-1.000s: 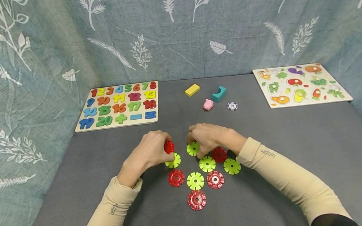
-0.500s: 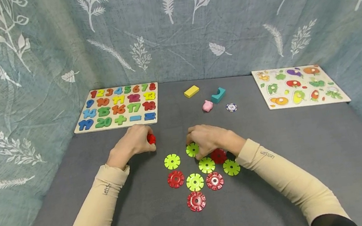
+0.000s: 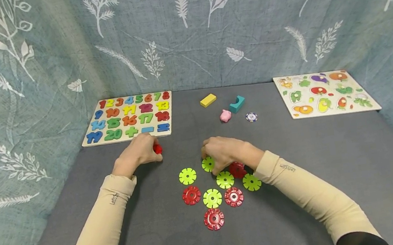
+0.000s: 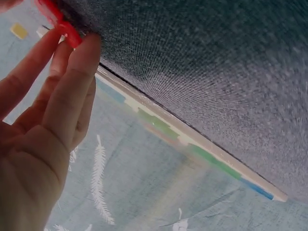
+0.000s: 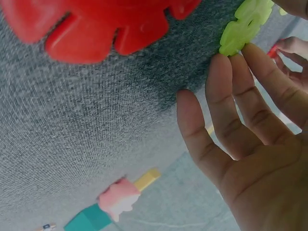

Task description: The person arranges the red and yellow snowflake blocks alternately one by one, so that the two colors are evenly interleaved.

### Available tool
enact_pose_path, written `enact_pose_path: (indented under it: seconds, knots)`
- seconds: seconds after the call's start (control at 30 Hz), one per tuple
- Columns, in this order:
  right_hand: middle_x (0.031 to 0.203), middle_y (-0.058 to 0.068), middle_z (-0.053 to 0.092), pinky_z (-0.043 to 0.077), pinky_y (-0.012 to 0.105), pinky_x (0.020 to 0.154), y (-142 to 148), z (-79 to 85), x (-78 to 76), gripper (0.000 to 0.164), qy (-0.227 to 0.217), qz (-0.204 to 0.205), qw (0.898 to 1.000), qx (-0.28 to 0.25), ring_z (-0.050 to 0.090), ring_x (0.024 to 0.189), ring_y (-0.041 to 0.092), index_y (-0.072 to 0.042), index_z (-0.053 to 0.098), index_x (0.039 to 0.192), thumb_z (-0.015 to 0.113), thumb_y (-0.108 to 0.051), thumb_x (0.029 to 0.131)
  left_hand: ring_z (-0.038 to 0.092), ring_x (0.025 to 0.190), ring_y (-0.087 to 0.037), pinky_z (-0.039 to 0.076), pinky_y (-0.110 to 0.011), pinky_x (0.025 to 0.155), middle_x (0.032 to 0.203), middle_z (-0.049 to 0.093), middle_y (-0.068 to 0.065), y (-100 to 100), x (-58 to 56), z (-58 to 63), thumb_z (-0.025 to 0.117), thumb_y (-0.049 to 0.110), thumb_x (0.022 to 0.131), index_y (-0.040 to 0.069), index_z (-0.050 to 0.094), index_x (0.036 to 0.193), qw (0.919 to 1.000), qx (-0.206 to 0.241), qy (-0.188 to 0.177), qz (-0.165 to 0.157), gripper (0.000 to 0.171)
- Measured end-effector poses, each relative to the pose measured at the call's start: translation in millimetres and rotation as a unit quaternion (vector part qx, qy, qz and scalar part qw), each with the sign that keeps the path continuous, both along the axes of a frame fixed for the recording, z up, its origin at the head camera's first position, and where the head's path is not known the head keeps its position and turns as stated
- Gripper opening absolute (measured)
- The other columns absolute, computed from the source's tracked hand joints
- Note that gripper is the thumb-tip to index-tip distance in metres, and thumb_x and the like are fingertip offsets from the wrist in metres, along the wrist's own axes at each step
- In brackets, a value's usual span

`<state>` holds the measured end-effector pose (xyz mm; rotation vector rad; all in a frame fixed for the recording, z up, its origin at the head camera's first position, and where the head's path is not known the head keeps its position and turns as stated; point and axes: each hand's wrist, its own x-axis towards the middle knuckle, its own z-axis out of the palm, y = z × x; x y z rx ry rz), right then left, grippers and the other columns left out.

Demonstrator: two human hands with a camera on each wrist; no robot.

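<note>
In the head view my left hand (image 3: 138, 150) pinches a red notched disc (image 3: 157, 148) just in front of the number board. The left wrist view shows that red disc between thumb and fingertips, close to the cloth. My right hand (image 3: 222, 152) pinches a yellow-green notched disc (image 3: 208, 164) by its edge; the right wrist view shows the fingertips on it at the table surface. Below the hands lie several more notched discs, among them a yellow-green one (image 3: 187, 176), a red one (image 3: 191, 195) and a red one with a pale centre (image 3: 234, 196). My right wrist partly covers another red disc (image 3: 238, 169).
A number puzzle board (image 3: 128, 135) stands back left and a vegetable puzzle board (image 3: 331, 111) back right. Between them lie a yellow block (image 3: 208, 100), a teal arch block (image 3: 237, 104), a small pink pig (image 3: 225, 115) and a poker chip (image 3: 251, 117). A patterned curtain hangs behind.
My left hand has carried the red disc left and away from me, uncovering the yellow-green disc beneath it. The right hand stays almost where it was.
</note>
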<state>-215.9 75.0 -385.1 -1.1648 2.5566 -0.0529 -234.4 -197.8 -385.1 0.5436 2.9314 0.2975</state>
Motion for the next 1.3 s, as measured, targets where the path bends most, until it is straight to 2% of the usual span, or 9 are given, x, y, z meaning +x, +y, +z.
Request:
enact_pose_path:
  seconds: [0.33, 0.9, 1.17, 1.3]
  knots:
    - [0.119, 0.004, 0.064, 0.05, 0.032, 0.091, -3.7, -1.8, -1.5, 0.056, -0.017, -0.031, 0.999, 0.011, 0.059, 0.103, 0.018, -0.013, 0.067, 0.118, 0.083, -0.038, 0.07, 0.055, 0.081, -0.023, 0.048, -0.036, 0.074, 0.094, 0.068, -0.014, 0.5, 1.3, 1.7, 0.077, 0.019, 0.077, -0.004, 0.07, 0.105, 0.9998, 0.0, -0.017, 0.011, 0.037]
    - [0.114, 0.003, 0.062, 0.051, 0.031, 0.086, -6.4, -2.1, -1.7, 0.052, 0.013, 0.013, 0.999, 0.031, 0.059, 0.095, 0.015, -0.012, 0.067, 0.113, 0.08, -0.039, 0.071, 0.055, 0.086, -0.024, 0.047, -0.038, 0.076, 0.1, 0.067, -0.014, -0.2, 0.8, 3.0, 0.075, 0.021, 0.08, -0.001, 0.069, 0.111, 0.9984, -0.012, -0.042, 0.037, 0.039]
    - [0.116, 0.002, 0.063, 0.051, 0.032, 0.089, -5.2, -0.6, -2.7, 0.053, 0.002, 0.007, 1.0, 0.03, 0.059, 0.1, 0.017, -0.013, 0.067, 0.115, 0.08, -0.04, 0.071, 0.055, 0.087, -0.024, 0.047, -0.038, 0.078, 0.101, 0.068, -0.014, -1.6, 0.0, 0.8, 0.075, 0.023, 0.08, 0.0, 0.069, 0.113, 0.9981, -0.007, -0.048, 0.038, 0.041]
    - [0.109, 0.001, 0.064, 0.051, 0.03, 0.084, -4.1, 0.7, -7.6, 0.051, -0.008, 0.001, 1.0, 0.008, 0.059, 0.094, 0.015, -0.012, 0.068, 0.113, 0.08, -0.038, 0.072, 0.055, 0.087, -0.025, 0.047, -0.039, 0.079, 0.101, 0.067, -0.014, -2.1, 0.8, -0.4, 0.075, 0.021, 0.08, 0.0, 0.068, 0.113, 0.9982, 0.003, -0.047, 0.037, 0.04]
